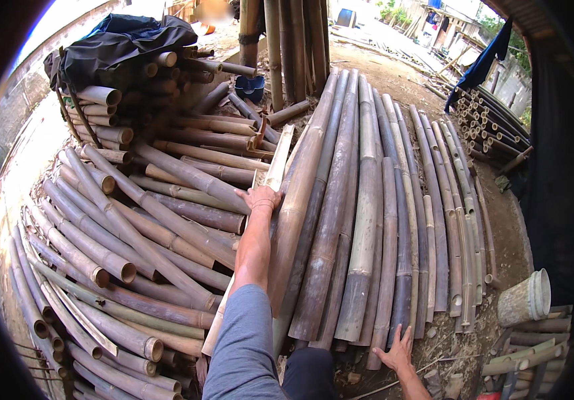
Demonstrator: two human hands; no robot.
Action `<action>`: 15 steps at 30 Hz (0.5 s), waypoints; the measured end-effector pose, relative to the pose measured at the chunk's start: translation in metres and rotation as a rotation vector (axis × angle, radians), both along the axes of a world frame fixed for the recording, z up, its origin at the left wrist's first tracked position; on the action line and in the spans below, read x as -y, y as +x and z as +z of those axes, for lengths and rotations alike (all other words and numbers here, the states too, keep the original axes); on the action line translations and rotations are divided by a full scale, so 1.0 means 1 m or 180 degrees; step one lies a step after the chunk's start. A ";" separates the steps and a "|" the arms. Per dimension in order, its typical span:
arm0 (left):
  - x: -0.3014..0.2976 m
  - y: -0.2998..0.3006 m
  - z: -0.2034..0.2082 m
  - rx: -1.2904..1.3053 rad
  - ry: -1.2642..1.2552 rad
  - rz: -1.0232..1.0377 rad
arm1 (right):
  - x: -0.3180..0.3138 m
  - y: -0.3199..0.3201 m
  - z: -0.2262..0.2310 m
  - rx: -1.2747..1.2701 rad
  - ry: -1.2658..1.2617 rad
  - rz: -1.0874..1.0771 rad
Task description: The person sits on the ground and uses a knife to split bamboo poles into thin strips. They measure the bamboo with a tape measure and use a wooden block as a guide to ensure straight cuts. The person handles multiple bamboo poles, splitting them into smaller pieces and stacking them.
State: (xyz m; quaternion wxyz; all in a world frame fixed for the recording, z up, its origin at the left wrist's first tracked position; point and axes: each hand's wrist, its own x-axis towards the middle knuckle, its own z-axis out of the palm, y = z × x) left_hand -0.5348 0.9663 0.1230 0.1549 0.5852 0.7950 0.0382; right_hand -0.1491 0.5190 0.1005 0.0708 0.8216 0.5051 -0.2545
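My left hand (260,198) reaches forward over a pale split bamboo strip (277,160), its fingers and thumb spanning the strip's sides. The strip shows its light inner face and passes beneath my left forearm, which hides part of it. Down at the lower right, my right hand (399,355) is open with fingers spread, by the near ends of the brown bamboo poles (385,267). These split or whole poles lie side by side in a long row stretching away from me. Immediately right of my left hand is a wide brown bamboo pole (303,180).
Stacked bamboo poles (133,267) fill the left side, some crossing others. A dark tarp (123,50) covers a pile behind them. Upright poles (293,53) stand at the back. A dirty white bucket (525,298) sits at right near short bamboo offcuts (523,360).
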 end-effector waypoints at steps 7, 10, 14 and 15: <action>-0.002 0.000 -0.006 0.0145 0.0048 0.0383 | -0.003 0.000 0.002 0.0010 0.0003 -0.0009; 0.001 0.000 -0.007 0.0269 0.0257 0.0429 | -0.001 0.001 -0.001 -0.0029 -0.0009 -0.0058; -0.004 -0.015 -0.007 0.0845 0.0206 0.0692 | -0.004 -0.005 -0.007 0.0116 0.0107 -0.0073; 0.003 -0.013 -0.012 0.0768 0.0434 0.0762 | -0.003 -0.008 -0.005 0.0171 0.0061 -0.0100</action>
